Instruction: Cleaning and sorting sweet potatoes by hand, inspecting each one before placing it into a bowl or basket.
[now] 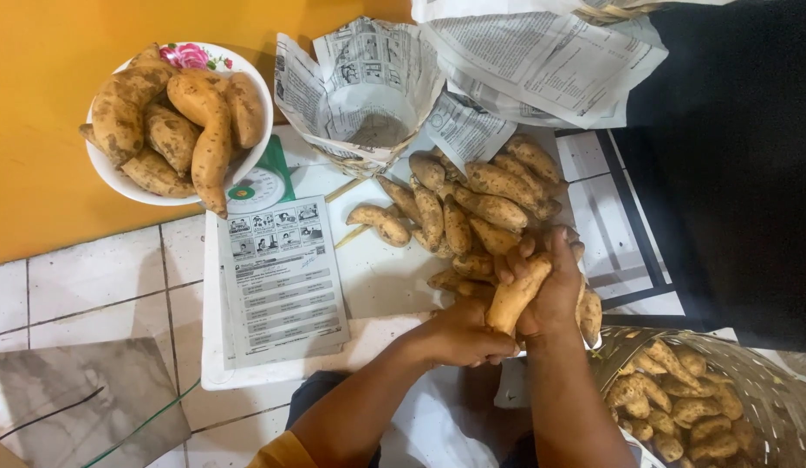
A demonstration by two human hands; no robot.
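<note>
Far to the left of my grip, up by the orange wall, sits the white bowl [126,178] on the green scale [263,182], already heaped; I count roughly seven sweet potatoes in the bowl [173,121], so by my judgement one portion is loaded; one printed sheet [282,282] lies flat below the scale, left of my hands. Moving closer, just above and left of the grip stands one newspaper-lined basket [368,95], and it looks empty inside; that much seems left to fill. Directly above the grip lies the loose pile [472,208] on the white board, a dozen or so tubers, unsorted as far as I can tell. At the grip itself: my left hand [464,334] is closed round the lower end of one sweet potato [516,295], and my right hand [555,290] wraps its upper part, fingers curled over it; it is held just above the near edge of the pile. Below and right of the grip sits one woven basket [767,381], holding well over a dozen smaller ones.
</note>
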